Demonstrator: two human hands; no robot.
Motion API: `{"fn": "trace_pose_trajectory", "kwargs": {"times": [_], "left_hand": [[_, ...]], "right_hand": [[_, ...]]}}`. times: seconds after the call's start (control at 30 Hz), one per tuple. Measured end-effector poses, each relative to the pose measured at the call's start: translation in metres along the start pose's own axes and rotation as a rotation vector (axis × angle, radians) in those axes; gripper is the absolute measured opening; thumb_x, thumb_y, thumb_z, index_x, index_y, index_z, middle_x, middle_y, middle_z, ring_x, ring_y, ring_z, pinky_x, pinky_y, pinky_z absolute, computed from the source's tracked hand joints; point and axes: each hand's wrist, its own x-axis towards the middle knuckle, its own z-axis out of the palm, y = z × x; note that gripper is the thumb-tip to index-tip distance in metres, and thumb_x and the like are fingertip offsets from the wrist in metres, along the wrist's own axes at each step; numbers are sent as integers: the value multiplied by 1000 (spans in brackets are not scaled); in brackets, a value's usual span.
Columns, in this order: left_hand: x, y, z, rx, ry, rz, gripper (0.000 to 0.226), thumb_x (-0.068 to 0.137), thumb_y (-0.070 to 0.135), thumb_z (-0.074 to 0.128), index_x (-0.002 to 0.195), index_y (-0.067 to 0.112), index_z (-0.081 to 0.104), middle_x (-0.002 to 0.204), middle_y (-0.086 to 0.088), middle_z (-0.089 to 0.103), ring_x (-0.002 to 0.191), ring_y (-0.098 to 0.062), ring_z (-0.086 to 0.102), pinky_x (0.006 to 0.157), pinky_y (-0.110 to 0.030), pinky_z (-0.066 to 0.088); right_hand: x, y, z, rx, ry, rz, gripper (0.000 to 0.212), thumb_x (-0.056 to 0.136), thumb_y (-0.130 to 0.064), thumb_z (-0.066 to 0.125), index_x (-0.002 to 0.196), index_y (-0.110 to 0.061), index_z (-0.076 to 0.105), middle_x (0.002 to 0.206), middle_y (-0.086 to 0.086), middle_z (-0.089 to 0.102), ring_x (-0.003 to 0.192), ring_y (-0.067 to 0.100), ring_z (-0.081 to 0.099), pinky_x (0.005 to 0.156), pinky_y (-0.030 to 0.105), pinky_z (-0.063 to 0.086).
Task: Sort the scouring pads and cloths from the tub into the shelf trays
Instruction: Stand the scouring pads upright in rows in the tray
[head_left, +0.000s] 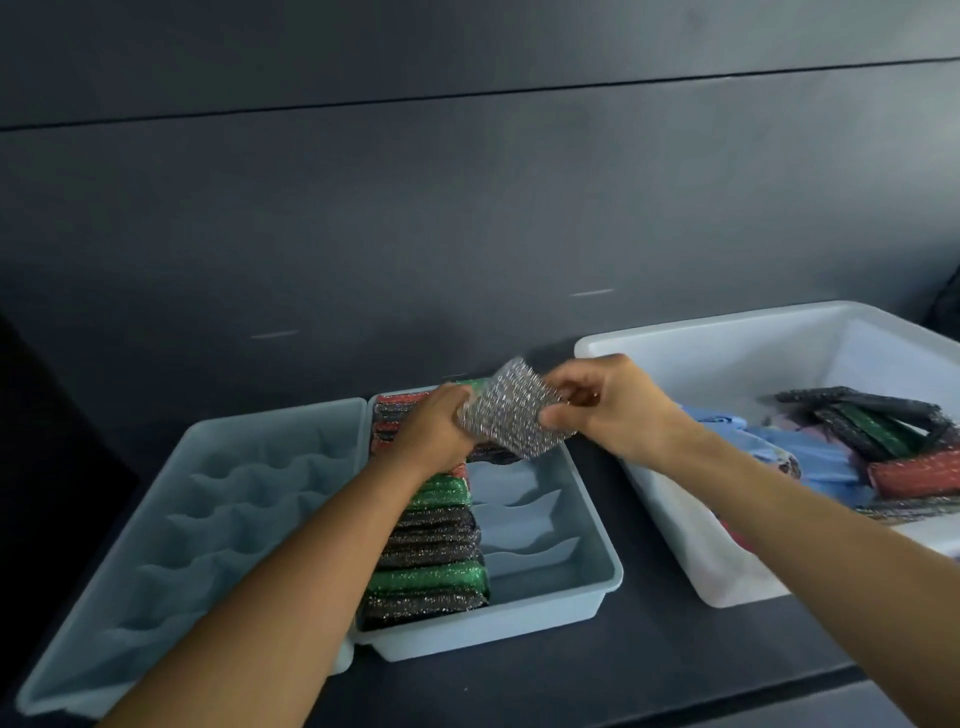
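Both hands hold one silver scouring pad above the back of the middle tray. My left hand grips its left edge and my right hand pinches its right edge. A row of green, black and red scouring pads stands on edge in that tray's left column. Its right column shows bare wavy dividers. The white tub at the right holds black, green and red pads and light blue cloths.
A second pale blue tray with wavy dividers stands at the left, touching the middle tray, with nothing in it. All stand on a dark shelf against a dark grey wall. The shelf's front edge runs along the lower right.
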Motion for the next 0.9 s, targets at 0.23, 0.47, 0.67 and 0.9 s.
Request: {"fn": "trace_pose_trajectory", "kwargs": {"times": [0.23,0.47,0.67,0.9], "left_hand": [[-13,-21,-16,-303,-83,-107,30,99,31,49,127,24,59,121,9,66,117,-8,55,104,-35,42],[-19,-18,-7,-102,-69,-27,32,94,28,59,126,23,61,121,8,65,110,-9,59,97,-34,46],[-22,-9,-4,-81,6,51,25,93,37,59,109,20,71,108,7,72,95,-8,65,87,-35,52],[-20,-2,5,210,98,26,11,87,30,69,94,23,73,100,9,64,87,-6,57,76,-24,45]], "right_hand": [[3,-12,35,-845,-230,-33,28,83,-16,60,111,-16,62,111,10,65,103,32,61,78,33,46],[17,-16,58,-1038,-326,-66,31,88,-3,53,116,-13,59,119,8,63,110,29,61,85,38,50],[18,-18,66,-1127,-316,-98,31,90,-4,54,120,-13,58,122,6,61,115,28,58,86,36,50],[21,-3,64,-989,-293,-76,29,85,0,56,111,-11,60,114,10,64,107,30,61,82,37,50]]}}
